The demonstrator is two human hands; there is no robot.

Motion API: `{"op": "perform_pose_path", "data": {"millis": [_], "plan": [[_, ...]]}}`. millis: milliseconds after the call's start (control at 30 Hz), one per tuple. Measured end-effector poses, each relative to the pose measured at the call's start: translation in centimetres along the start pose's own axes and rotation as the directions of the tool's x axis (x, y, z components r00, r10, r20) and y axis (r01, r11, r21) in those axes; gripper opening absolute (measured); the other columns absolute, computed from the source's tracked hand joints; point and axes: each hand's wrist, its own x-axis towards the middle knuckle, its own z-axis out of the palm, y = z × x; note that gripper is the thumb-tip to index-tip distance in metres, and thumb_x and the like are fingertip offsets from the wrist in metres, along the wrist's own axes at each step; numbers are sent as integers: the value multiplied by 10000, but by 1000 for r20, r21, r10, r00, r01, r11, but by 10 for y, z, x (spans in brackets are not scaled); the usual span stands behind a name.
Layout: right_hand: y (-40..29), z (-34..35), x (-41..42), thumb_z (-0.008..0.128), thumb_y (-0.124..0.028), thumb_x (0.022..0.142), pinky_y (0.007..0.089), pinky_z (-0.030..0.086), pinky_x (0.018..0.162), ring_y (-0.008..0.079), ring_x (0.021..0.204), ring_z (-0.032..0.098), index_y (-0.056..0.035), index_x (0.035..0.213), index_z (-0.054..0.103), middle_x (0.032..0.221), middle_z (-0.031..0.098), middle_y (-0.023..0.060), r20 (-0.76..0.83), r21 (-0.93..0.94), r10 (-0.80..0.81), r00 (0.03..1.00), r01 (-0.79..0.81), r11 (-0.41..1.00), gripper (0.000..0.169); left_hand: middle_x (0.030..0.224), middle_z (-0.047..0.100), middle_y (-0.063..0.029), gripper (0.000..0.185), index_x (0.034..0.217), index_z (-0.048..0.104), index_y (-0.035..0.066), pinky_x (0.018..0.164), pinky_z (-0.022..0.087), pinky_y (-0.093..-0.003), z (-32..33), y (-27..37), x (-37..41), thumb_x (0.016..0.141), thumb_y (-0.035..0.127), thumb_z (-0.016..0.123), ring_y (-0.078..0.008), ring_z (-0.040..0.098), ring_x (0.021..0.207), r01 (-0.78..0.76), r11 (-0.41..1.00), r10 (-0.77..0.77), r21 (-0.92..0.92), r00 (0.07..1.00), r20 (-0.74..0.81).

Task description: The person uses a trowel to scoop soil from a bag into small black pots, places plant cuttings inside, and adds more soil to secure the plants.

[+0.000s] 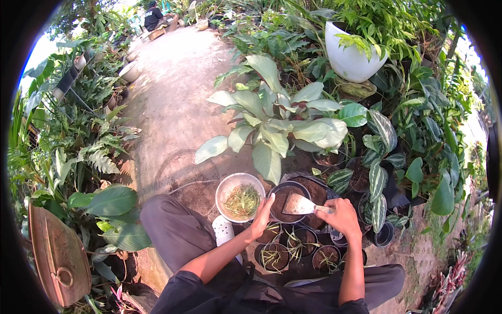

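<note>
My right hand (342,216) grips the handle of a putty knife (299,205) with a wide, soil-stained blade. The blade lies over dark soil in a round black plastic pot (279,216). My left hand (262,215) holds that pot at its left rim, fingers along the side. Just left of it stands a pale bowl (240,179) with a heap of thin green plant cuttings (242,201) inside. Behind and right of the pot, more loose soil (313,190) lies in a black plastic bag (328,190), partly covered by the pot and my right hand.
Several small black pots with thin seedlings (274,257) stand between my legs. A broad-leaved potted plant (270,125) spreads beyond the bowl. Dense foliage and a white planter (351,55) line the right. An empty black pot (384,234) stands right. Another person (153,17) sits far up the path.
</note>
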Motion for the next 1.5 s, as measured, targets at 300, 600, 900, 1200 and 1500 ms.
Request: {"op": "perform_pose_path", "data": {"millis": [300,600,900,1200,1500], "plan": [[-8,-1,-5,766,-444,672,423,532,843,362,862,693,-11,932,754,819,707,228,20,-29,-4,1000,5,1000,506,1605,196,-105,934,1557,178,138,1136,134,-632,-2,-4,4,883,711,479,-301,178,1477,22,1000,-22,-2,999,-42],[-1,8,-1,750,-438,685,420,538,807,357,819,699,-16,915,753,801,708,205,-91,1,-5,996,5,1000,480,1517,357,-95,803,1541,201,127,1100,370,-487,-12,-24,20,955,598,482,-240,404,1374,32,999,-31,11,998,-54],[13,-13,1,687,-512,790,410,527,705,340,691,691,86,846,719,648,662,210,156,96,107,982,-123,988,601,1476,401,-103,740,1510,214,130,1067,418,-490,-11,-28,24,973,558,490,-241,464,1324,-11,1000,12,14,1000,-28],[-6,11,-1,683,-551,797,446,494,864,377,937,656,41,928,722,860,688,242,70,75,98,993,-103,992,608,1540,262,-164,945,1527,51,61,1057,438,-479,-10,-35,29,923,626,509,-302,395,1373,-10,998,14,-55,996,85],[13,-14,0,769,-343,758,368,467,616,242,576,586,21,770,684,602,605,148,-63,233,-38,997,52,971,373,1555,270,-145,888,1550,98,154,1036,431,-559,-23,-33,30,925,689,432,-349,451,1333,-10,988,24,-153,996,89]]}}
